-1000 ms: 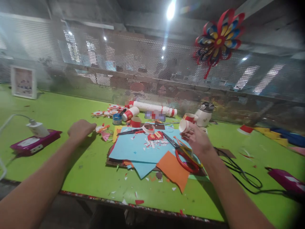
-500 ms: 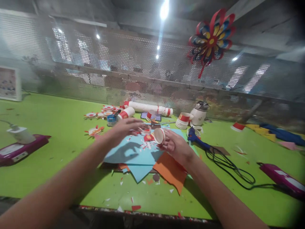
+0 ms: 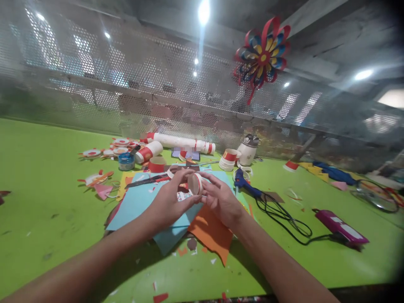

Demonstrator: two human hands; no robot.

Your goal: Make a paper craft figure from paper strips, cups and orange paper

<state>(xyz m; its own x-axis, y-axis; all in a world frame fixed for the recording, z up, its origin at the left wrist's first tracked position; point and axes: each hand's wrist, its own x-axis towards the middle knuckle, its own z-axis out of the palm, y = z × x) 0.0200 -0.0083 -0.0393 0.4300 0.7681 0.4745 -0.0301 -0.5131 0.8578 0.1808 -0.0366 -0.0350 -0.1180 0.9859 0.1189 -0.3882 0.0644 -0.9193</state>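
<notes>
A short, cut-down paper cup (image 3: 195,184), pale inside with a thin red line near its rim, is held above the light blue paper (image 3: 132,210), its opening tilted toward the left. My right hand (image 3: 222,198) grips it from the right with curled fingers. On the other side, my left hand (image 3: 172,195) closes around it, fingers over the top and thumb below. Small white and red paper scraps lie beneath, partly hidden by my hands. Dark-bladed scissors (image 3: 147,181) rest on the blue paper beside my left hand.
A blue glue gun (image 3: 248,184) with a black cord lies at the right, near a purple power strip (image 3: 341,227). Behind stand stacked cups (image 3: 229,160), a white jar (image 3: 248,150) and a blue-lidded pot (image 3: 126,161). Orange paper (image 3: 213,231) lies in front.
My left hand has come in from hovering at the left and now closes on the cup beside my right hand. The view has turned right, uncovering the scissors.
</notes>
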